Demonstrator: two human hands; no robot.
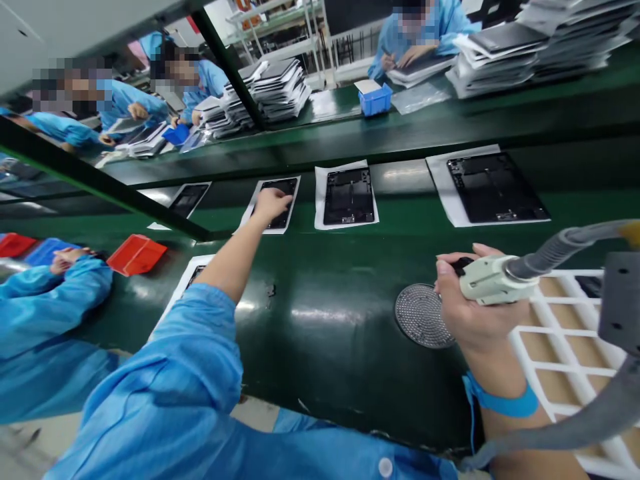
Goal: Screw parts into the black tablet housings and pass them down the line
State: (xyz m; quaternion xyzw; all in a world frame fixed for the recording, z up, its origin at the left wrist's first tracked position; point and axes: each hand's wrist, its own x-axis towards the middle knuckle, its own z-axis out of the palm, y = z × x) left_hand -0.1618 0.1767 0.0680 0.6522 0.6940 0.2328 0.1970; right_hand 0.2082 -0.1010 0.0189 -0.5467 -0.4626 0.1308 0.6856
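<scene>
Panels of black tablet (349, 195) lie on the green desk (325, 320), five in all, each on a white sheet. Four make a row beyond the round mesh disc (423, 315), and the fifth (196, 275) is left of it, mostly hidden by your left arm. Your left hand (273, 205) rests on the second panel of the row (287, 185), with fingers (280, 198) flat and apart, not clamped. Your right hand (480, 300) is just above the disc's right edge, and its fingers are closed around a cream screwdriver (493, 280) with a hose (555, 250); you cannot see its tip clearly. Right of the disc, a white grid tray (565, 330) is cut off by the picture edge. Far left of the disc, a co-worker's blue sleeve (55, 300) lies near one red tray (136, 255).
</scene>
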